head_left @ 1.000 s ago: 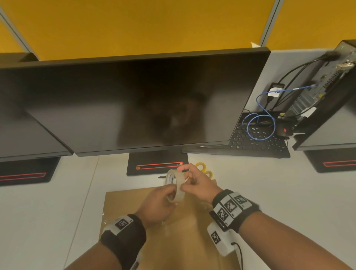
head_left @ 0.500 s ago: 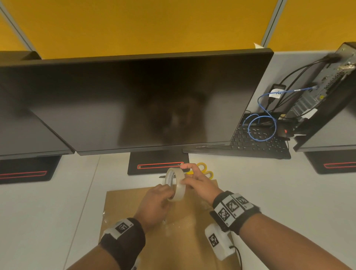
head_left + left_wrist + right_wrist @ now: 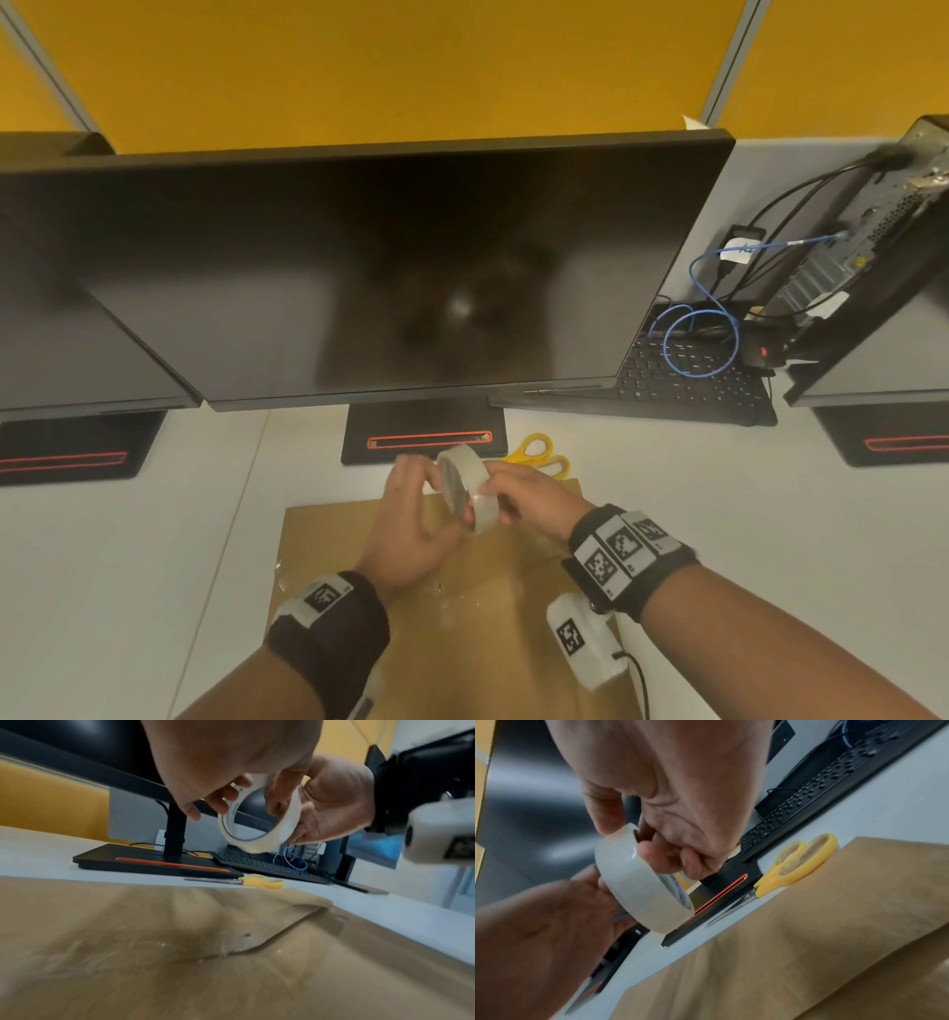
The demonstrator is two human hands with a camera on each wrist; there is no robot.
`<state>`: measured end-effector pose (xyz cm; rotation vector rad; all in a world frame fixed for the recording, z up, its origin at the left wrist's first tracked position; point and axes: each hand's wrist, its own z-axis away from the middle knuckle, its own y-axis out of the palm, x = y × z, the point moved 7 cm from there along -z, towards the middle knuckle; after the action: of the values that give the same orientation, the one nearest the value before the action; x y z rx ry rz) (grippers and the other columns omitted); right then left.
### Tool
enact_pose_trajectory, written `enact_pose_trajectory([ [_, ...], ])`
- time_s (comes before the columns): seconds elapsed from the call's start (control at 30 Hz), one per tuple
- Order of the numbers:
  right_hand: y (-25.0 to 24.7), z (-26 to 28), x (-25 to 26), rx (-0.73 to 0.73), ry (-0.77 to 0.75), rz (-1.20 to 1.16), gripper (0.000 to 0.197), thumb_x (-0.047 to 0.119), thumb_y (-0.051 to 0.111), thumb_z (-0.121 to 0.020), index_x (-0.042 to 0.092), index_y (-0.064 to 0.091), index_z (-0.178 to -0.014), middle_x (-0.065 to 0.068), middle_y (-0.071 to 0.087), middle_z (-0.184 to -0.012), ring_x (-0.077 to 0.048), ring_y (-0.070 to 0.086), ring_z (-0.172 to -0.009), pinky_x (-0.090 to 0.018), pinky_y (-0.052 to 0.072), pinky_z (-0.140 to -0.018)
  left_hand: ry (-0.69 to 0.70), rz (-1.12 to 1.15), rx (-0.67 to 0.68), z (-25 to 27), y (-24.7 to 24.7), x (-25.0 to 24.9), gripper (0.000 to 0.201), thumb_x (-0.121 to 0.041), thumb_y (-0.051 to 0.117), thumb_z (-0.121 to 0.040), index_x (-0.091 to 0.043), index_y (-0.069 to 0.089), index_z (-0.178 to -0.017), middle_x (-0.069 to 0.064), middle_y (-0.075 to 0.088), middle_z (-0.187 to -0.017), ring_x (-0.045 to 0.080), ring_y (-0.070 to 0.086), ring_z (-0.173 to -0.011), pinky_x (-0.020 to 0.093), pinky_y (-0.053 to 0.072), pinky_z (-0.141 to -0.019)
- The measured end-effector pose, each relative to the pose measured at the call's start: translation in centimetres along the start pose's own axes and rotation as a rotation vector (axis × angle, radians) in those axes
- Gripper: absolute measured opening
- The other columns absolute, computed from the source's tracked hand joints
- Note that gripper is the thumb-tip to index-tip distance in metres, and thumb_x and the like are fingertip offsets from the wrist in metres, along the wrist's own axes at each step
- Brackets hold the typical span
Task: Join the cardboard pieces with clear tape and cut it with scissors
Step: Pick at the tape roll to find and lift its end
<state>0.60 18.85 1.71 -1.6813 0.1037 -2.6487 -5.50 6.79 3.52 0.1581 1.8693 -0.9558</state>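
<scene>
A roll of clear tape point(image 3: 470, 488) point(image 3: 259, 825) point(image 3: 641, 882) is held upright in the air above the brown cardboard pieces point(image 3: 488, 606) point(image 3: 154, 943) point(image 3: 808, 953). My right hand point(image 3: 518, 496) point(image 3: 670, 833) grips it, thumb on the outer face and fingers through the core. My left hand point(image 3: 416, 519) point(image 3: 218, 787) touches the roll's left rim with its fingertips. Old tape residue shows along the seam between the overlapping cardboard pieces. Yellow-handled scissors point(image 3: 539, 455) point(image 3: 257, 881) point(image 3: 798, 862) lie on the desk just beyond the cardboard's far edge.
A large dark monitor point(image 3: 400, 267) stands right behind the hands, its base point(image 3: 423, 437) touching the work area. A black keyboard point(image 3: 683, 380) with a blue cable point(image 3: 703, 339) lies at the back right. More monitors flank both sides on the white desk point(image 3: 128, 539).
The left hand slid from under the roll up along its left side, fingers now spread on the rim. The roll has tilted and turned a little between the hands.
</scene>
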Motion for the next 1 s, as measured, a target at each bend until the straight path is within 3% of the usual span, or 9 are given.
enact_pose_trajectory([
  [0.07, 0.3, 0.3, 0.1, 0.030, -0.016, 0.016, 0.029, 0.006, 0.038, -0.096, 0.024, 0.058, -0.086, 0.019, 0.062, -0.057, 0.005, 0.047, -0.052, -0.017, 0.036, -0.059, -0.034, -0.009, -0.105, -0.6, -0.7, 0.4, 0.045, -0.019, 0.066, -0.075, -0.044, 0.039, -0.101, -0.027, 0.039, -0.108, -0.002, 0.044, -0.102, 0.014, 0.039, -0.086],
  [0.17, 1.0, 0.5, 0.1, 0.052, -0.031, 0.022, 0.020, 0.015, 0.044, -0.086, 0.026, 0.061, -0.091, 0.015, 0.065, -0.067, 0.005, 0.053, -0.062, -0.015, 0.037, -0.060, -0.122, 0.031, -0.013, -1.4, -0.3, 0.9, 0.048, -0.011, 0.060, -0.090, -0.045, 0.047, -0.121, -0.031, 0.045, -0.122, -0.009, 0.046, -0.112, 0.011, 0.038, -0.096],
  [0.27, 1.3, 0.6, -0.1, 0.054, -0.032, 0.047, 0.023, 0.023, 0.045, -0.077, 0.030, 0.061, -0.093, 0.016, 0.066, -0.070, 0.003, 0.054, -0.067, -0.018, 0.038, -0.064, -0.203, 0.080, 0.009, -1.6, -0.2, 1.2, 0.049, -0.008, 0.055, -0.092, -0.055, 0.056, -0.106, -0.032, 0.059, -0.107, -0.011, 0.056, -0.102, 0.018, 0.045, -0.091],
  [0.43, 1.2, 0.8, 0.6, 0.077, -0.053, 0.000, 0.022, 0.016, 0.045, -0.084, 0.026, 0.060, -0.095, 0.014, 0.067, -0.066, 0.008, 0.055, -0.058, -0.012, 0.039, -0.058, -0.342, 0.182, -0.060, -1.0, 0.1, 2.0, 0.047, -0.002, 0.052, -0.092, -0.048, 0.062, -0.099, -0.022, 0.065, -0.099, -0.016, 0.058, -0.093, 0.024, 0.046, -0.093],
  [0.6, 1.0, 1.0, 1.4, 0.105, -0.062, 0.061, 0.030, 0.005, 0.043, -0.089, 0.014, 0.059, -0.113, 0.023, 0.062, -0.058, 0.005, 0.044, -0.047, -0.016, 0.034, -0.055, -0.431, 0.231, -0.119, -1.1, -0.2, 2.4, 0.042, -0.008, 0.052, -0.093, -0.050, 0.062, -0.092, -0.015, 0.067, -0.098, 0.008, 0.063, -0.098, 0.030, 0.048, -0.094],
  [0.7, 1.3, 1.0, 1.9, 0.095, -0.097, 0.030, 0.032, 0.012, 0.044, -0.079, 0.024, 0.058, -0.104, 0.018, 0.067, -0.068, 0.006, 0.050, -0.055, -0.019, 0.033, -0.056, -0.449, 0.239, -0.133, -1.3, -0.4, 3.4, 0.041, -0.014, 0.052, -0.094, -0.052, 0.065, -0.087, -0.012, 0.070, -0.099, 0.013, 0.064, -0.098, 0.039, 0.050, -0.094],
  [0.8, 1.3, 1.2, 2.3, 0.085, -0.118, -0.015, 0.027, 0.015, 0.045, -0.078, 0.022, 0.062, -0.098, 0.009, 0.069, -0.082, 0.005, 0.049, -0.055, -0.022, 0.035, -0.055, -0.486, 0.238, -0.119, -1.4, -0.5, 4.5, 0.039, -0.020, 0.050, -0.095, -0.053, 0.067, -0.084, -0.006, 0.072, -0.095, 0.019, 0.067, -0.094, 0.047, 0.051, -0.091],
  [0.9, 1.4, 1.1, 2.7, 0.096, -0.146, -0.036, 0.022, 0.012, 0.046, -0.085, 0.021, 0.065, -0.090, 0.004, 0.067, -0.082, 0.005, 0.050, -0.053, -0.021, 0.035, -0.054, -0.473, 0.195, -0.093, -1.3, -0.7, 4.0, 0.034, -0.020, 0.050, -0.096, -0.047, 0.063, -0.082, -0.004, 0.071, -0.095, 0.018, 0.066, -0.093, 0.039, 0.051, -0.090],
  [1.0, 1.1, 0.7, 2.4, 0.062, -0.126, 0.036, 0.028, 0.009, 0.047, -0.092, 0.027, 0.068, -0.089, 0.011, 0.067, -0.079, 0.000, 0.045, -0.057, -0.017, 0.034, -0.055, -0.374, 0.088, -0.032, -1.3, -0.9, 2.6, 0.041, -0.018, 0.058, -0.092, -0.051, 0.049, -0.115, -0.012, 0.058, -0.122, 0.003, 0.056, -0.105, 0.023, 0.043, -0.091],
])
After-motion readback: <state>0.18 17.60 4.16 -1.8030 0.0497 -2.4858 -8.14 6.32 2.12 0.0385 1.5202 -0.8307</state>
